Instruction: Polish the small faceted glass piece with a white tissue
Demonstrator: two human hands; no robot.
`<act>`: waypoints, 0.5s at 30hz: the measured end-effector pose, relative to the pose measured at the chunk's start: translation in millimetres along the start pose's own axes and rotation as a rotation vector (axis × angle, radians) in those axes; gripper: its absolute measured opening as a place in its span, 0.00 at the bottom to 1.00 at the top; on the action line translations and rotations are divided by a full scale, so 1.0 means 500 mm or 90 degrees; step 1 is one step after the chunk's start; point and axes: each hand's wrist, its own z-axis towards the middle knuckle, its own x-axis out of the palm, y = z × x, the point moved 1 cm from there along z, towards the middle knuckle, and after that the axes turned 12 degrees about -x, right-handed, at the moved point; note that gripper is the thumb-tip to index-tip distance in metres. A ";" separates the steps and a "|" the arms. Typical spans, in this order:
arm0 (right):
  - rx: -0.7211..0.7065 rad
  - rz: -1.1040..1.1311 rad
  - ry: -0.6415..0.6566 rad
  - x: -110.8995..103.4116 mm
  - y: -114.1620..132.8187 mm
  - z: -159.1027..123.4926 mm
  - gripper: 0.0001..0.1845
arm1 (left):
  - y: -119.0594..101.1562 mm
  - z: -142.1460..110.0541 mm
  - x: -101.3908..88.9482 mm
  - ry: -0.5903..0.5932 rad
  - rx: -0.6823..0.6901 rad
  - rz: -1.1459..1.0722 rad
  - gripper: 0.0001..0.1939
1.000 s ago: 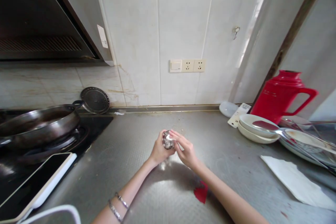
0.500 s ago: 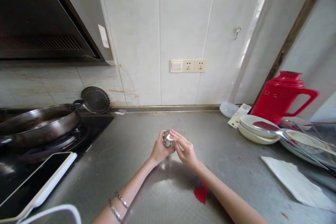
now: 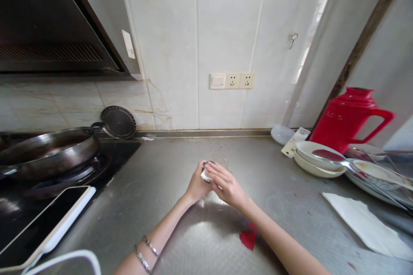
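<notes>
Over the middle of the steel counter, my left hand is wrapped round a small round object with a dark, mottled grey rim. My right hand lies over its top, fingers pressed together on a crumpled white tissue. Most of the round object is hidden by my hands, so its exact kind does not show. A torn red scrap lies on the counter beside my right forearm.
Left stand a steel pan on the stove and a phone with a white cable. At right are a red thermos jug, stacked bowls, a large plate and a folded white paper. Wall sockets face me.
My right hand has slid slightly left and flatter over the round object's top, covering more of it. The white tissue has moved down and left with the fingers. My left hand stays nearly in place.
</notes>
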 end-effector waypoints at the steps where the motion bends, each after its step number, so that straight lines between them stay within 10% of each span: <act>1: 0.025 0.000 -0.014 0.000 -0.003 -0.001 0.23 | -0.005 -0.002 0.001 0.000 0.000 0.005 0.33; 6: 0.207 0.019 -0.132 0.004 -0.010 -0.003 0.17 | -0.020 -0.009 0.004 0.014 -0.035 0.037 0.33; 15: 0.102 0.049 -0.026 0.002 0.012 0.013 0.18 | 0.002 -0.006 0.006 0.013 0.037 0.046 0.29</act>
